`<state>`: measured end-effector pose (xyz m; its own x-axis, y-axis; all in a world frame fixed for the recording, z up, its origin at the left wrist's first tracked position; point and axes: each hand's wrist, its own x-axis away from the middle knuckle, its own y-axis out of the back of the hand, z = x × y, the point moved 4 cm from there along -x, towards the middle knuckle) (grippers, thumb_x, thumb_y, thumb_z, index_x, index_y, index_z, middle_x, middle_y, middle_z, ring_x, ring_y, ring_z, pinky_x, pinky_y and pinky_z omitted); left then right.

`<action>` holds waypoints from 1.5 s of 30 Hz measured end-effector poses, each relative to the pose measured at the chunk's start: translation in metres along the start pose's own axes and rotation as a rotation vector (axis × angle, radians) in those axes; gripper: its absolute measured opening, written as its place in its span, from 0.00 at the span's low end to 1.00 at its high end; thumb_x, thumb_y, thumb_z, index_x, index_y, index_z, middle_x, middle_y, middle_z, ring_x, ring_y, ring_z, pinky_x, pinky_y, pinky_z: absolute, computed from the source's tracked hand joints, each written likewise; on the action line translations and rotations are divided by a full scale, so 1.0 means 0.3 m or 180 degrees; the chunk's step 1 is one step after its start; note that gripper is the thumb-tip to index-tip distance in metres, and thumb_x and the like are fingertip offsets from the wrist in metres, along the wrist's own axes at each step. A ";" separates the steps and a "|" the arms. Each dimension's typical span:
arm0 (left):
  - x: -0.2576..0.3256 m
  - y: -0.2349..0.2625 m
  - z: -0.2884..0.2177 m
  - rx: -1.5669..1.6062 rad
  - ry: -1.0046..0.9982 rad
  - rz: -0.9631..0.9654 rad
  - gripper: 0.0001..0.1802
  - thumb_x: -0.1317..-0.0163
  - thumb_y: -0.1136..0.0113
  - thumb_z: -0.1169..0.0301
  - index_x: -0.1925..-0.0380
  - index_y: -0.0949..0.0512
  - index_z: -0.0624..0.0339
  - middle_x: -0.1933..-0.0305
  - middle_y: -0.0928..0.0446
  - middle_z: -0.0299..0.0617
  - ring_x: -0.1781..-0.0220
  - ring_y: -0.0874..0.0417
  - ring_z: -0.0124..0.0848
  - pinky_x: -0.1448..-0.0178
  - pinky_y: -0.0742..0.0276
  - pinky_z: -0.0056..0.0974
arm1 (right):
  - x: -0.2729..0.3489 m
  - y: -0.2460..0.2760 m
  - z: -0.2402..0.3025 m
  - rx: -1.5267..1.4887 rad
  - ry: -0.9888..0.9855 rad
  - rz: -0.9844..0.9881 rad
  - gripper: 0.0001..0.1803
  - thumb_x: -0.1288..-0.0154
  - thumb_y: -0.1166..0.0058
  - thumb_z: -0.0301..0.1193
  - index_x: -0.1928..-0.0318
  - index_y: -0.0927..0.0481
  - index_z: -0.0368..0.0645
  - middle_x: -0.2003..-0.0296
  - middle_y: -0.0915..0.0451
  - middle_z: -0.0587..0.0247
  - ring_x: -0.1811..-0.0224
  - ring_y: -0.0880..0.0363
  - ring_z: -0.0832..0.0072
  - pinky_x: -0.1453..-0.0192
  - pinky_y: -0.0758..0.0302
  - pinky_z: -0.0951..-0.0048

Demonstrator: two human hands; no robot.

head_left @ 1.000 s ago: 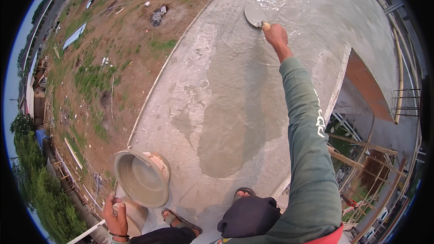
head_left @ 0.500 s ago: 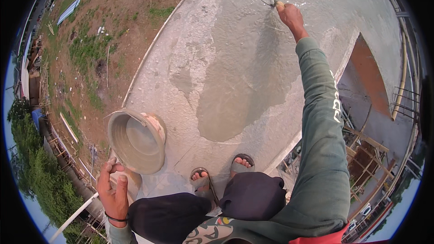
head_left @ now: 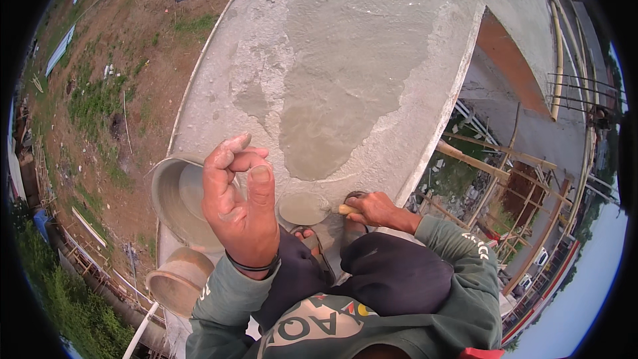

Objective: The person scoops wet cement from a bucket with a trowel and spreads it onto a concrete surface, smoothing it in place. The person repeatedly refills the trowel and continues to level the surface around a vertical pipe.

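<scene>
My right hand [head_left: 380, 211] grips the wooden handle of a trowel. The round blade of the trowel [head_left: 304, 209], coated in grey cement, is held low just in front of my feet. Beyond it, wet cement [head_left: 345, 110] lies spread over the rough concrete slab [head_left: 203, 103]. My left hand [head_left: 240, 203] is raised with fingers half curled and apart, nothing in it, and cement smears on the skin. Behind it and partly hidden, a large cement-stained basin [head_left: 166, 189] stands on the slab.
A smaller bucket [head_left: 179, 281] stands beside the basin. The slab's left edge drops to ground with grass and soil [head_left: 106, 100]. On the right, past another edge, are an opening with wooden beams [head_left: 475, 159] and a sloping brown panel [head_left: 508, 60]. Bamboo poles [head_left: 558, 56] line the far right.
My right hand has drawn the trowel back from the far wet cement to near my feet. My left hand has risen and moved right, in front of the basin. The view has shifted.
</scene>
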<state>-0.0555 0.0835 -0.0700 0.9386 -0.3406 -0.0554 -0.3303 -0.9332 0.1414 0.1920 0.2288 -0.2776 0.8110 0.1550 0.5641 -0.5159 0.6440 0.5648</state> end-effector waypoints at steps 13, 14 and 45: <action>-0.121 -0.128 0.054 -0.0125 0.0164 -0.0389 0.16 0.33 0.40 0.73 0.47 0.25 0.68 0.71 0.23 0.39 0.61 0.21 0.29 0.39 0.27 0.41 | -0.122 0.479 -0.160 0.0035 -0.0699 -0.1470 0.20 0.36 0.40 0.43 0.50 0.16 0.44 0.71 0.16 0.49 0.69 0.15 0.52 0.64 0.21 0.55; -0.127 -0.135 0.063 -0.0141 0.0201 -0.0412 0.16 0.33 0.41 0.74 0.47 0.25 0.68 0.71 0.24 0.39 0.61 0.22 0.30 0.39 0.27 0.41 | -0.128 0.563 -0.179 -0.0131 -0.0726 -0.1511 0.20 0.36 0.41 0.43 0.50 0.16 0.43 0.71 0.16 0.49 0.69 0.15 0.53 0.63 0.21 0.56; -0.088 -0.046 0.252 -0.3220 0.1640 -0.0514 0.16 0.36 0.44 0.74 0.51 0.24 0.73 0.71 0.26 0.43 0.68 0.26 0.34 0.57 0.27 0.38 | -0.796 2.394 -1.304 0.1204 -0.1710 -0.3573 0.13 0.37 0.44 0.38 0.57 0.15 0.47 0.61 0.14 0.50 0.55 0.14 0.50 0.55 0.18 0.52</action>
<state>-0.0833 0.0968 -0.1452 0.9692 0.0796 0.2332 -0.1897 -0.3629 0.9123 -0.2644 0.9475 -0.2422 0.6823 -0.7017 -0.2051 0.2515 -0.0381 0.9671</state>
